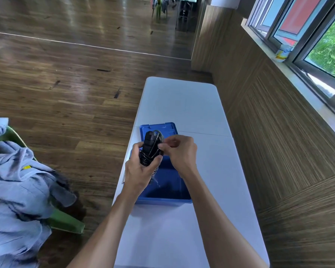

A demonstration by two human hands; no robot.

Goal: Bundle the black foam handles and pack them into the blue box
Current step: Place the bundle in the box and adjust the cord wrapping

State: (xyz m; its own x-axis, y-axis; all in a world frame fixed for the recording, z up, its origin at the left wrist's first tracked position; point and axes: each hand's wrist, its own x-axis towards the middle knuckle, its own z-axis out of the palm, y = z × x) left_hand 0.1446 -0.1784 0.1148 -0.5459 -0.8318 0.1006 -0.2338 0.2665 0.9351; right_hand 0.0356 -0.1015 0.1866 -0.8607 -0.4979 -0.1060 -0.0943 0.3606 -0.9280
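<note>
Above the open blue box [163,187], the left hand [138,174] gripped ribbed black foam handles [150,149]; the right hand [179,151] pinched their thin cord; smooth white table [179,105] stretched bare beyond.

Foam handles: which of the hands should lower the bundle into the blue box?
Probably left. The left hand already grips the black foam handles above the open blue box; the right hand only pinches the cord at the bundle's side.
</note>
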